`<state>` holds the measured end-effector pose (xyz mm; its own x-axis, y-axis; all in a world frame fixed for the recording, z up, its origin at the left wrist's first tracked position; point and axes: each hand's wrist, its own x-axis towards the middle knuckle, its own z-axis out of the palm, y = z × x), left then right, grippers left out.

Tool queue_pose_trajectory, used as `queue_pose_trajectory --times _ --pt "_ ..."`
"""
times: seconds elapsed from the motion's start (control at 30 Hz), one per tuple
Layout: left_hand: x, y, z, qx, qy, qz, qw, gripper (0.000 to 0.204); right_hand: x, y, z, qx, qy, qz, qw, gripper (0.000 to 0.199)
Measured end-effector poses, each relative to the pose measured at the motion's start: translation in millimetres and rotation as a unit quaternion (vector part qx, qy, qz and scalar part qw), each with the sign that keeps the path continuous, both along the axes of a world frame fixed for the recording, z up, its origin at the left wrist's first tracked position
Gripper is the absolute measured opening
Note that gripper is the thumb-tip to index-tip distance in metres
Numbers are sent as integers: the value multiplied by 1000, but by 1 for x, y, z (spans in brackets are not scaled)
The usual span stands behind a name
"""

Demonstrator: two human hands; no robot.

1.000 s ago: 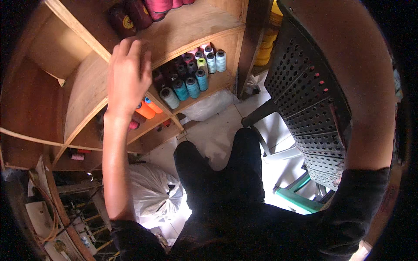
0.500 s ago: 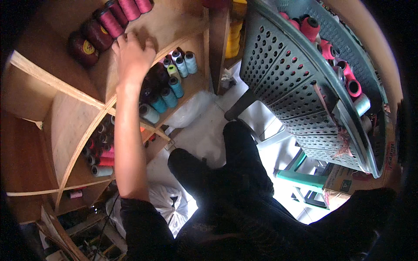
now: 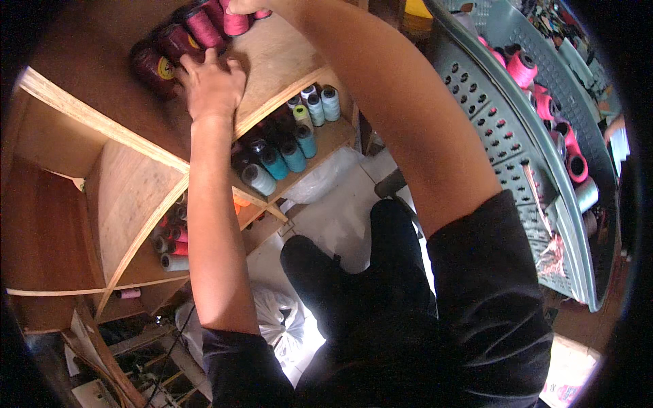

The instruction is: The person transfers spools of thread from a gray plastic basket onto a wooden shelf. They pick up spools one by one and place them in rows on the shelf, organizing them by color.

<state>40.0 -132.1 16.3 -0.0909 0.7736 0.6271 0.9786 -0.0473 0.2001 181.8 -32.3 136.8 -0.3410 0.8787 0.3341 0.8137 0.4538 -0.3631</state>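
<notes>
Inside the upper wooden shelf, a row of thread spools runs from dark maroon spools (image 3: 178,44) through a magenta spool (image 3: 203,27) to a pink spool (image 3: 236,22). My left hand (image 3: 212,88) is open, its fingers spread against the near ends of the maroon and magenta spools. My right arm reaches across from the right. At the top edge, the fingers of my right hand (image 3: 253,5) close on the upper part of the pink spool; the rest of that hand is partly cut off. Another pink spool shows just beside it.
Blue, teal and white spools (image 3: 292,155) stand in the compartment below, with red and grey ones (image 3: 175,248) lower left. A grey perforated plastic basket (image 3: 469,85) with pink spools is at right. White plastic bags (image 3: 279,316) lie on the floor near my legs.
My right arm has come into view and reaches up to the pink spool. The left hand stays at the maroon spools. The view has shifted, moving the shelf slightly right and down.
</notes>
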Motion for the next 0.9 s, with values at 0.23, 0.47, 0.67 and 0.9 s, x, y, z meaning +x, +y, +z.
queue_pose_trajectory --times 0.23,0.47,0.67,0.9 --pt "4 -1 6 -56 -26 -5 998 61 -14 14 -40 68 127 -17 989 63" --pt "-15 -7 7 -64 -55 24 996 68 -46 20 -71 5 180 -14 984 31" --pt "-20 9 -9 -23 -30 65 997 68 -51 43 -94 24 96 -47 994 58" --pt "-23 3 3 -58 -120 28 991 72 -43 10 -89 30 60 -26 997 47"
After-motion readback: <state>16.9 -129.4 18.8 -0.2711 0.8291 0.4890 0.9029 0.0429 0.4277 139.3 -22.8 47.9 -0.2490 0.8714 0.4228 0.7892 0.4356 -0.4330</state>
